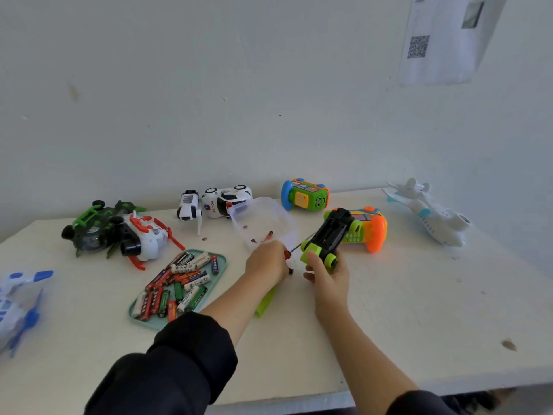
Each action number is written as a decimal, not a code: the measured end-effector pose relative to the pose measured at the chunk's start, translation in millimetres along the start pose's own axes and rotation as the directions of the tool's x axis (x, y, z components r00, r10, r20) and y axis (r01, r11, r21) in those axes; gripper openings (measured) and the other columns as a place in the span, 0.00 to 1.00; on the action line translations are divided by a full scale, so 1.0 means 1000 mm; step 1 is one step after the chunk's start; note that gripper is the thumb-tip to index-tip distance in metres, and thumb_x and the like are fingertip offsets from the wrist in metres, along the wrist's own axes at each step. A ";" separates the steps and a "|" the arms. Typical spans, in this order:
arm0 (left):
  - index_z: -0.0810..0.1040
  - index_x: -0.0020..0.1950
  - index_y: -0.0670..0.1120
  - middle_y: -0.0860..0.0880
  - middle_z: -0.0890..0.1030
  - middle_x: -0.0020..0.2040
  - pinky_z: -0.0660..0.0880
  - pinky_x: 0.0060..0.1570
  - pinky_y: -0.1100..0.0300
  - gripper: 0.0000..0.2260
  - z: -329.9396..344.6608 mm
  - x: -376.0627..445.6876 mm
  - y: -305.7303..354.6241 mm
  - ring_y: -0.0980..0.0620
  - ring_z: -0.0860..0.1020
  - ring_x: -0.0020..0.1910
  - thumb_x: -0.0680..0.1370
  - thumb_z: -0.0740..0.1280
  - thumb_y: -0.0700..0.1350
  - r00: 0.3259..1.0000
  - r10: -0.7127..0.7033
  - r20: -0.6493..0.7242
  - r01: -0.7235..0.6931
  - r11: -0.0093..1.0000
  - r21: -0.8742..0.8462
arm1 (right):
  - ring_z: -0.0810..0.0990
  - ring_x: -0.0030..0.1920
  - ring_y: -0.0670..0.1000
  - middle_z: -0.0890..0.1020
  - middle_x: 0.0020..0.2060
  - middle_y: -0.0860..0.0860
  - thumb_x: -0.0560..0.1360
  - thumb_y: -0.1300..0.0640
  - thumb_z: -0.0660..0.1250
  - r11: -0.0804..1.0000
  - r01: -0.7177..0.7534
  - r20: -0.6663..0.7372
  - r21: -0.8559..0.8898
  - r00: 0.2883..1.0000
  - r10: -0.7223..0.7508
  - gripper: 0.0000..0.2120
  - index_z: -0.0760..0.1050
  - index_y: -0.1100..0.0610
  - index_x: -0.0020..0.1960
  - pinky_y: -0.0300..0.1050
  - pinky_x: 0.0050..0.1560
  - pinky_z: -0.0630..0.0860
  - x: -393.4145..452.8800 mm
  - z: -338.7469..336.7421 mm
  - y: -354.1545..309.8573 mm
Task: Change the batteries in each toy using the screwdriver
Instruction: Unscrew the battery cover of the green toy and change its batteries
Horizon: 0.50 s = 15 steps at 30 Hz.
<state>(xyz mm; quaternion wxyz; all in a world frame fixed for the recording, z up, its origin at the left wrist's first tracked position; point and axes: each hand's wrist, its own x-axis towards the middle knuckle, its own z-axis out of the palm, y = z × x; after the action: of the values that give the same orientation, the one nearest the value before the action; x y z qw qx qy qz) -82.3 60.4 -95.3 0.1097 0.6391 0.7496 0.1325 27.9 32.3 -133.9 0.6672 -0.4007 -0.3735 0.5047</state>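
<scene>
Left hand (267, 260) grips screwdriver (296, 249), tip at green toy car's (327, 239) underside; right hand (327, 272) holds car tilted above table (419, 310).

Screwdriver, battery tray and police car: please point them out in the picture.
screwdriver (300, 243): head view, on its metal shaft.
battery tray (223, 259): head view, on its far right rim.
police car (223, 202): head view, on its white body.
</scene>
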 end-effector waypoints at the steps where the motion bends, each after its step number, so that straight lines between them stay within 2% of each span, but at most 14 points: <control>1: 0.78 0.53 0.46 0.43 0.78 0.56 0.71 0.46 0.56 0.07 0.001 0.000 0.001 0.42 0.76 0.54 0.76 0.65 0.42 1.000 -0.008 0.007 0.008 1.000 -0.004 | 0.78 0.39 0.49 0.79 0.40 0.51 0.74 0.64 0.68 1.000 0.001 -0.002 0.005 1.000 -0.001 0.11 0.75 0.52 0.53 0.40 0.36 0.76 0.000 0.000 0.000; 2: 0.78 0.48 0.46 0.43 0.78 0.54 0.70 0.44 0.56 0.04 0.002 0.001 0.000 0.42 0.76 0.53 0.76 0.64 0.43 1.000 -0.014 0.009 0.014 1.000 -0.012 | 0.78 0.39 0.49 0.79 0.40 0.51 0.74 0.64 0.68 1.000 0.001 -0.005 0.011 1.000 -0.001 0.11 0.75 0.52 0.53 0.40 0.36 0.76 0.000 0.000 0.001; 4: 0.75 0.42 0.45 0.42 0.78 0.52 0.72 0.43 0.56 0.05 0.002 0.003 -0.004 0.42 0.77 0.49 0.77 0.63 0.43 1.000 -0.008 0.023 0.009 1.000 -0.021 | 0.78 0.39 0.49 0.79 0.40 0.51 0.73 0.63 0.69 1.000 -0.004 -0.009 0.022 1.000 0.004 0.11 0.75 0.51 0.52 0.41 0.36 0.76 0.000 0.000 0.001; 8: 0.80 0.50 0.43 0.44 0.80 0.50 0.78 0.49 0.54 0.07 -0.006 -0.001 -0.011 0.45 0.79 0.46 0.74 0.68 0.44 0.989 0.034 0.143 -0.026 0.998 -0.052 | 0.78 0.38 0.50 0.80 0.40 0.50 0.67 0.55 0.69 0.999 -0.015 -0.007 0.034 1.000 0.015 0.14 0.76 0.52 0.52 0.42 0.35 0.76 0.001 0.000 0.002; 10: 0.79 0.49 0.42 0.44 0.79 0.45 0.79 0.40 0.57 0.07 -0.013 -0.002 -0.013 0.46 0.78 0.37 0.74 0.68 0.43 0.986 0.058 0.155 -0.041 0.993 -0.110 | 0.78 0.37 0.50 0.80 0.40 0.50 0.65 0.53 0.68 0.999 -0.018 -0.012 0.036 1.000 0.018 0.17 0.76 0.53 0.53 0.42 0.35 0.76 0.001 0.000 0.003; 12: 0.79 0.47 0.41 0.43 0.78 0.41 0.75 0.33 0.58 0.05 -0.025 -0.004 -0.012 0.48 0.75 0.30 0.75 0.67 0.42 0.993 0.069 0.101 -0.047 0.976 -0.213 | 0.78 0.37 0.50 0.81 0.42 0.52 0.65 0.53 0.68 0.999 -0.014 -0.008 0.035 1.000 0.014 0.18 0.76 0.55 0.54 0.41 0.35 0.76 0.001 0.000 0.003; 15: 0.79 0.47 0.41 0.43 0.80 0.43 0.77 0.37 0.55 0.06 -0.038 0.008 -0.011 0.46 0.76 0.34 0.76 0.66 0.43 0.994 0.019 -0.105 -0.049 0.956 -0.290 | 0.77 0.38 0.49 0.81 0.43 0.53 0.64 0.53 0.68 1.000 -0.005 0.022 -0.010 1.000 0.005 0.20 0.76 0.56 0.56 0.40 0.35 0.75 0.001 0.001 0.004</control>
<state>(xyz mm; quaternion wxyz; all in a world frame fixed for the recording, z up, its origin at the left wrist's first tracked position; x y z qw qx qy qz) -106.3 64.2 -62.9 0.1626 0.6210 0.7154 0.2759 26.2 34.2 -137.1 0.6597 -0.3996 -0.3824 0.5089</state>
